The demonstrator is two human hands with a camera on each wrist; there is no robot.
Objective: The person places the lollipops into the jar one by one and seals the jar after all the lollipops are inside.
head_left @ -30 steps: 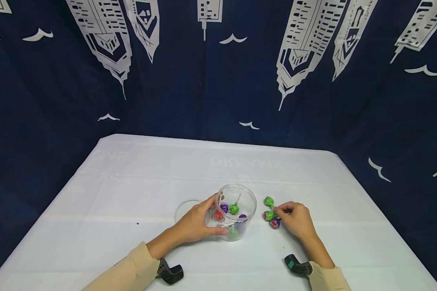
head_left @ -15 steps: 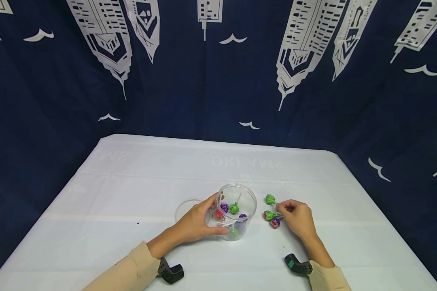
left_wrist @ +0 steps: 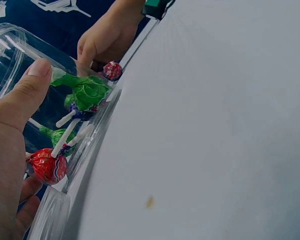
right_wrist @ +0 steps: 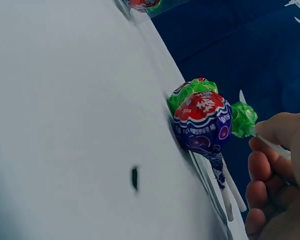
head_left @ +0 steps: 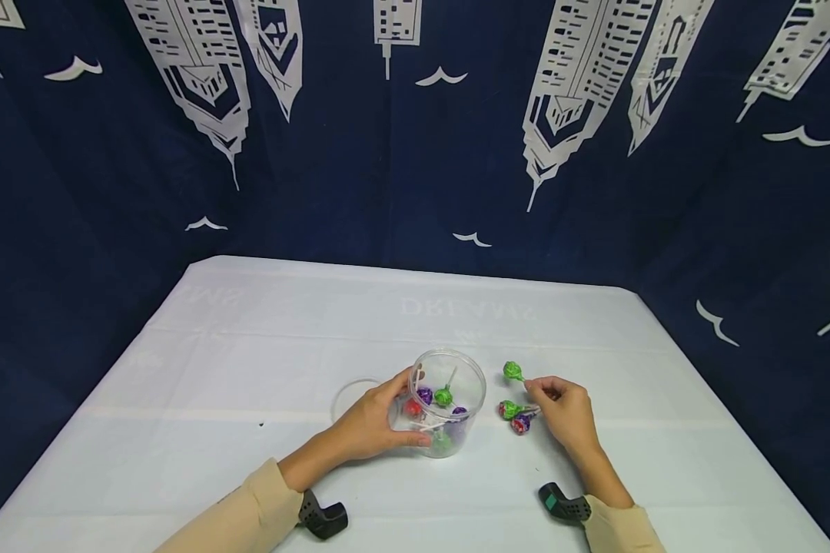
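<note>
My left hand [head_left: 376, 422] grips a clear plastic jar [head_left: 449, 453] around its side, thumb in front. Inside it lie several wrapped lollipops, among them a red lollipop [left_wrist: 49, 166] and a green lollipop [left_wrist: 90, 92]. To the right of the jar, my right hand [head_left: 563, 407] pinches the stick of another green lollipop [head_left: 512, 371] between thumb and finger; the other fingers are curled in. Just below that, a purple-and-red lollipop [right_wrist: 204, 120] and a green-and-red lollipop [head_left: 508, 410] rest side by side on the table, sticks toward the right hand.
A clear round lid [head_left: 346, 392] lies left of the jar, partly behind my left hand. The white-covered table [head_left: 249, 476] reaches back to a dark blue printed curtain [head_left: 387, 153]. Small dark specks mark the cloth. A black wrist device [head_left: 323, 518] sits on each arm.
My right hand has shifted slightly up and away from the other two loose lollipops, bringing the green lollipop with it. My left hand and the jar stay in place.
</note>
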